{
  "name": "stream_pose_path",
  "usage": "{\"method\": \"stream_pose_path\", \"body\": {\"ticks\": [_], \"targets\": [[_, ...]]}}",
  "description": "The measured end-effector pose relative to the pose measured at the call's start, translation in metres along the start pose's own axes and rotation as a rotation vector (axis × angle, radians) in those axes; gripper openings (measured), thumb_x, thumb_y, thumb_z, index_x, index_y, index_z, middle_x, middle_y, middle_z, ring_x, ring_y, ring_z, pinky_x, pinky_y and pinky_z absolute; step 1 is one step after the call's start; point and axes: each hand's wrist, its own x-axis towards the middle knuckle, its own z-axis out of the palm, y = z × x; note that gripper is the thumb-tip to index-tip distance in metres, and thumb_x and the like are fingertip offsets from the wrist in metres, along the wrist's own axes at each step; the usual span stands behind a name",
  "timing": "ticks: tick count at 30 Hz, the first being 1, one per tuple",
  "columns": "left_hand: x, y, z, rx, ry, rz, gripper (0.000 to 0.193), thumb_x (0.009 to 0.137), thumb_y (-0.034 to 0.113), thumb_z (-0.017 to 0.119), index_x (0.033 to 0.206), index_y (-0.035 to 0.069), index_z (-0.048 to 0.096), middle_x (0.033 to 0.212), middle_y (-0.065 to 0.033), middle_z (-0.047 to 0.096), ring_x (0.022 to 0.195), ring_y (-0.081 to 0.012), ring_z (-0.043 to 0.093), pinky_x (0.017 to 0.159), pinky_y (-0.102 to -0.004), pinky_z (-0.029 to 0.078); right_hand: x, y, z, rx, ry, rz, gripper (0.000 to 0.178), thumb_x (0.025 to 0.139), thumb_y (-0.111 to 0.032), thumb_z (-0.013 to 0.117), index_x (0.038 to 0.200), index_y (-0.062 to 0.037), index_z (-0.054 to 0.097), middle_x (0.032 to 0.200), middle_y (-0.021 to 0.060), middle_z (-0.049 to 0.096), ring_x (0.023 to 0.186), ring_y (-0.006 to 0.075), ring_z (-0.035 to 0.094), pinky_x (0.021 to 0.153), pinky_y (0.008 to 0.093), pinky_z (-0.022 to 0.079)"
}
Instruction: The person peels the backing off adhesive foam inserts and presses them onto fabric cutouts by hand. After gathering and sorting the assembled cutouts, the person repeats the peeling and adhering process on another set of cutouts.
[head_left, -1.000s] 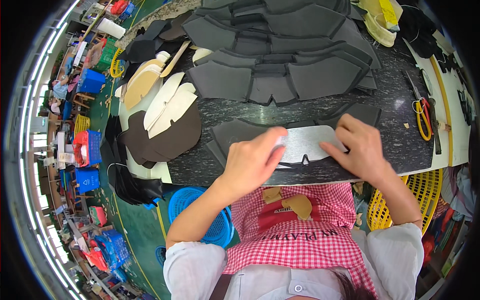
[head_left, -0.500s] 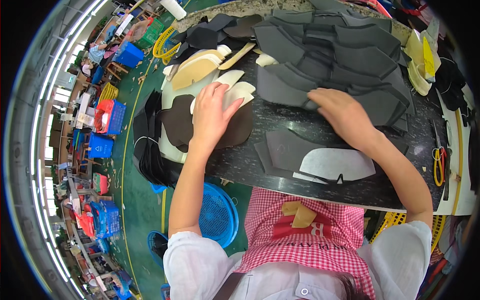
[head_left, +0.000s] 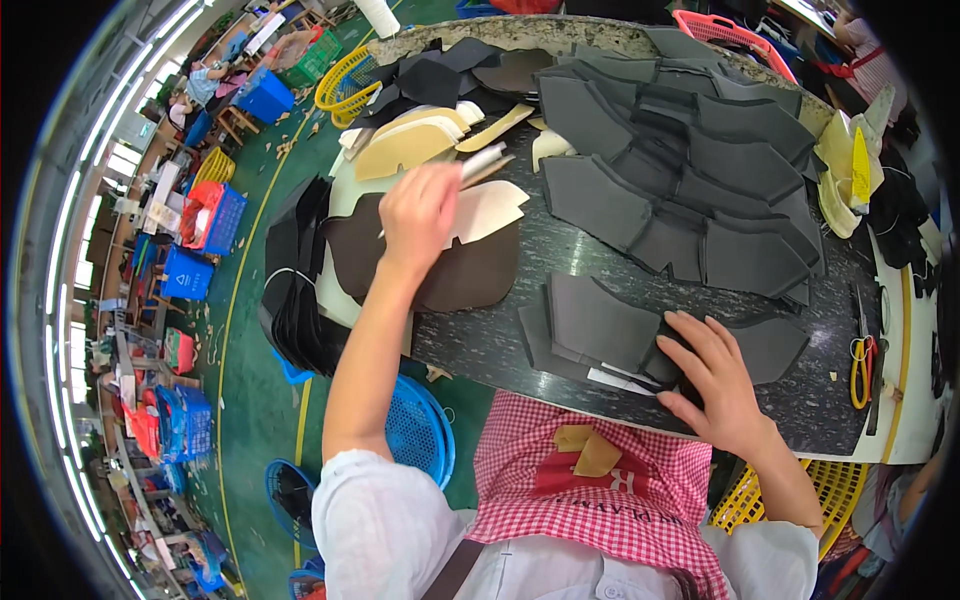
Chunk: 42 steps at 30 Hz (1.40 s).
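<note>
**A:** What changed?

**B:** My right hand (head_left: 715,385) was up at the grey stack (head_left: 735,255); now it's down at the near grey piece (head_left: 605,320). The silver piece that showed there is out of sight. Only a white strip (head_left: 620,378) pokes from the front edge. My read: it's covered, so the near layup is one layer thicker.

**A:** Hand states?

**B:** Right: fingers spread, laid over the grey piece, thumb toward me. Left hand (head_left: 420,215): curled and blurred, over the pale pieces (head_left: 490,210) on the brown pieces (head_left: 465,280). A pale edge has come up by the fingertips. Can't tell if I'm pinching it.

**A:** Edges, room?

**B:** Grey piece sits near the front edge of the bench (head_left: 480,340), so little margin on my side. Behind it, a narrow band of bench up to the stack; tight. Wider speckled strip on the left, between it and the brown pieces. On the right, bench surface runs to the scissors (head_left: 860,375), well apart from my hand.
</note>
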Motion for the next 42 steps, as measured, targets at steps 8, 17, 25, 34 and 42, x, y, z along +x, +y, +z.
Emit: {"method": "stream_pose_path", "body": {"ticks": [8, 17, 25, 34, 42], "targets": [[-0.019, 0.012, -0.033, -0.41, -0.267, -0.2, 0.024, 0.071, -0.001, 0.066, 0.093, 0.007, 0.067, 0.098, -0.0084, 0.068, 0.092, -0.0231, 0.065, 0.078, -0.0317, 0.052, 0.033, -0.012, -0.014, 0.071, 0.14, -0.116, 0.033, 0.074, -0.01, 0.068, 0.106, -0.0019, 0.061, 0.129, 0.0174, 0.049, 0.115, 0.0342, 0.049, 0.1, 0.047, 0.036], [0.0, 0.088, -0.068, -0.101, 0.013, 0.518, 0.018, 0.074, 0.006, 0.067, 0.091, 0.004, 0.064, 0.095, -0.0096, 0.069, 0.091, -0.0244, 0.067, 0.082, -0.0369, 0.053, 0.073, -0.035, 0.006, 0.98, 0.08, 0.193, 0.023, 0.094, -0.018, 0.052, 0.102, 0.0018, 0.06, 0.1, 0.0134, 0.06, 0.089, 0.0209, 0.061, 0.078, 0.0312, 0.048], [-0.009, 0.046, -0.03, 0.018, -0.177, 0.229, 0.021, 0.077, 0.007, 0.063, 0.097, 0.007, 0.068, 0.113, -0.0082, 0.063, 0.111, -0.0234, 0.057, 0.096, -0.0426, 0.043, 0.075, -0.038, -0.005, 1.198, 0.448, 0.27, 0.013, 0.092, -0.011, 0.054, 0.08, -0.0045, 0.053, 0.076, -0.0018, 0.051, 0.064, 0.0029, 0.043, 0.058, 0.0174, 0.034], [0.046, 0.155, -0.075, -1.184, -0.53, -0.101, 0.035, 0.056, 0.025, 0.086, 0.068, 0.007, 0.058, 0.075, -0.0025, 0.055, 0.072, -0.0185, 0.053, 0.064, -0.0286, 0.04, 0.056, -0.056, -0.021, 1.08, 0.251, 0.007, 0.022, 0.082, -0.005, 0.065, 0.066, -0.0044, 0.05, 0.069, -0.0013, 0.055, 0.056, 0.0026, 0.042, 0.046, 0.0208, 0.029], [-0.005, 0.161, -0.04, -2.548, -0.089, -0.645, 0.044, 0.092, 0.048, 0.047, 0.12, 0.016, 0.056, 0.15, -0.0098, 0.025, 0.134, -0.0339, 0.032, 0.111, -0.0572, 0.02, -0.002, -0.029, -0.005, 1.36, 0.311, -0.007, 0.026, 0.074, -0.007, 0.064, 0.059, -0.0029, 0.044, 0.112, 0.0259, 0.058, 0.1, 0.0309, 0.06, 0.085, 0.0393, 0.047]]}}
